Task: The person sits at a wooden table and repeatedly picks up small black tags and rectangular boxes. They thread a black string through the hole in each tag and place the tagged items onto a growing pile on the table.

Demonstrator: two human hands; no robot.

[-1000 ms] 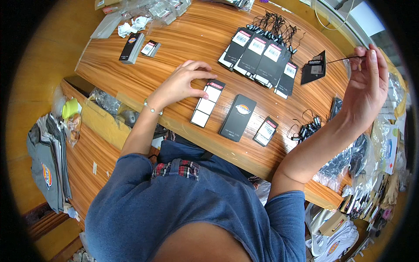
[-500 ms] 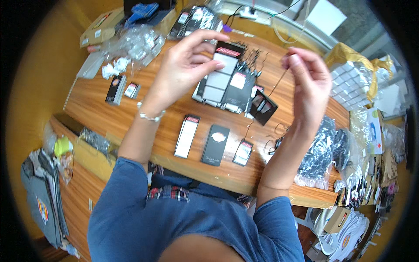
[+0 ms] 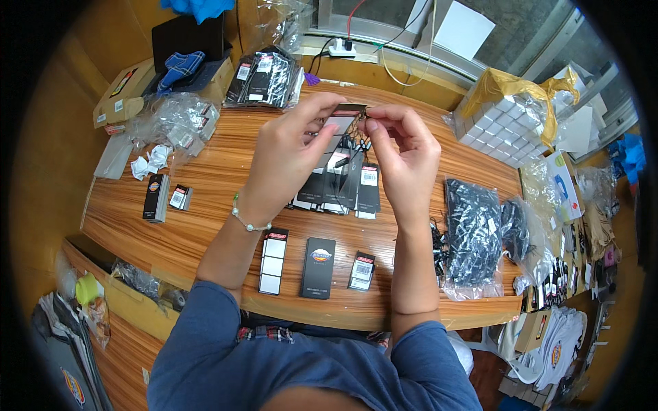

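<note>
My left hand is closed on the upper part of a hang tag with a black-and-red top and pale panels. My right hand pinches at the tag's top corner, on a thin dark string; the fingers partly hide it. Below the hands lies a pile of black hang tags with dark strings. Nearer me stand three groups in a row: a white-panelled tag, a black tag and a small barcoded tag.
Stacked tags and smaller tags are at the left, near crumpled paper. A clear bag of black strings lies at the right. White boxes wrapped in plastic stand at the back right, bagged tags at the back.
My right hand has moved left, from well apart to the top of the tag in my left hand. The dark tag that hung from its string now hangs below the hands. The view has shifted.
</note>
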